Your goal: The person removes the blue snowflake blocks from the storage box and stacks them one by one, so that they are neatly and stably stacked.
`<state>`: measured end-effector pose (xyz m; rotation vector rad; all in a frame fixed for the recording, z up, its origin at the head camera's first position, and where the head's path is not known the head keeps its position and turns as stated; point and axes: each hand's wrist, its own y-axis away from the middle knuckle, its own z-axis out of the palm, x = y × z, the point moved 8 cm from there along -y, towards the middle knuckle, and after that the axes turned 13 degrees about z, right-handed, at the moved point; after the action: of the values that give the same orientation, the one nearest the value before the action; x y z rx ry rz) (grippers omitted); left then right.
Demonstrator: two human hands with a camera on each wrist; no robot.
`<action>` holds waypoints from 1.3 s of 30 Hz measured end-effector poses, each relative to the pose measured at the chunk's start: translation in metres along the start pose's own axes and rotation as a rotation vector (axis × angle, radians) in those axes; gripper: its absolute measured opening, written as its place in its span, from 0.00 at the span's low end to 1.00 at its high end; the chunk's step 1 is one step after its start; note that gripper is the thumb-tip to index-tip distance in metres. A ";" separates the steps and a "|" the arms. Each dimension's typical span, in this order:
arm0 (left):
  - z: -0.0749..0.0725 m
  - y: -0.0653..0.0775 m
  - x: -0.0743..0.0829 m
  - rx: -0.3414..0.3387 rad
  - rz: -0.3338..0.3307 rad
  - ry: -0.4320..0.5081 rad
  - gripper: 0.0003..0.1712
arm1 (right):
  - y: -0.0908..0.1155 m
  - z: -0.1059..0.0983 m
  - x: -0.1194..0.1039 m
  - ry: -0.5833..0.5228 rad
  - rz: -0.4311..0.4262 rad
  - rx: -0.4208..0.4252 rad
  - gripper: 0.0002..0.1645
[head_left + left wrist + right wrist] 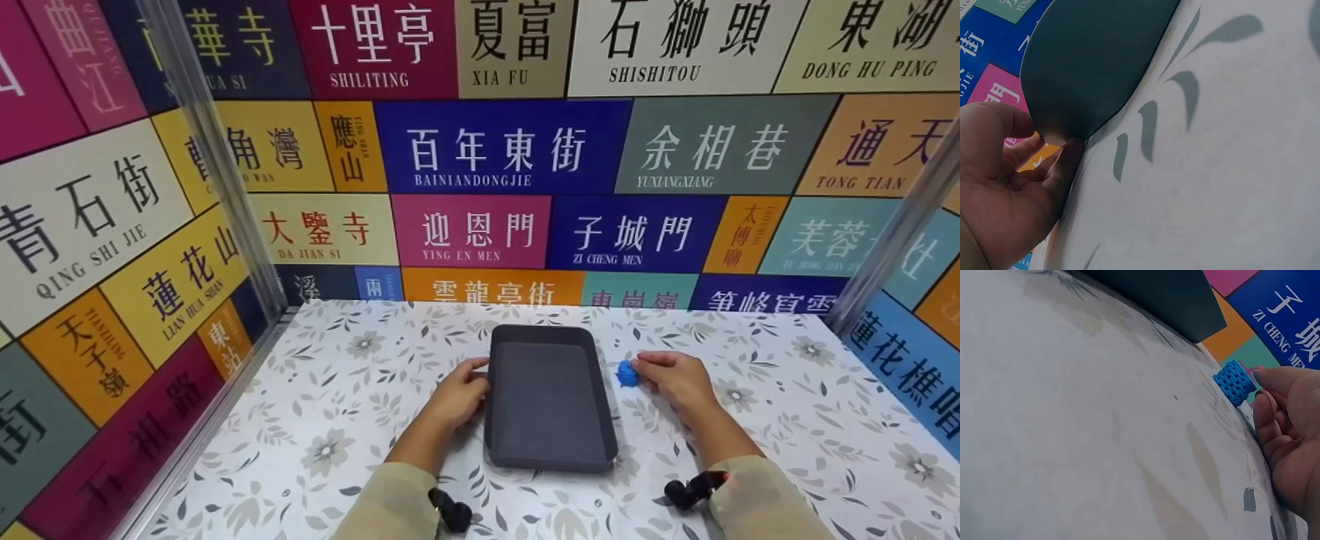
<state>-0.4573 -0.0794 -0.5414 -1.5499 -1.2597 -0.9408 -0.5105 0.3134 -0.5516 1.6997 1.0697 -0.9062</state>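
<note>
A dark grey rectangular baking pan (551, 405) lies on the table in the head view, with bare inner floor. My left hand (459, 394) pinches its left side wall between thumb and fingers; the left wrist view shows the pan (1089, 62) above that hand (1016, 180). To the right of the pan is a small blue cylinder (627, 373) with a brick-like, woven texture. My right hand (679, 381) pinches its right edge with the fingertips. In the right wrist view the cylinder (1234, 382) sits at the tips of the right hand (1292, 422), apart from the pan.
The table (300, 405) has a white cloth with grey leaves and flowers. Behind it and at the sides stand walls of colourful sign panels (502, 146). Clear upright strips (247, 187) mark the corners. A black wrist camera (694, 491) sits on the right sleeve.
</note>
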 end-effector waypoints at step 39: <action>-0.005 0.000 -0.015 0.004 -0.016 0.155 0.35 | 0.061 0.027 -0.045 -0.226 -0.113 -0.027 0.22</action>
<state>-0.4606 -0.0885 -0.5539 -1.4364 -1.1645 -1.0472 -0.4728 0.2632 -0.5012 1.4863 1.0275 -1.1213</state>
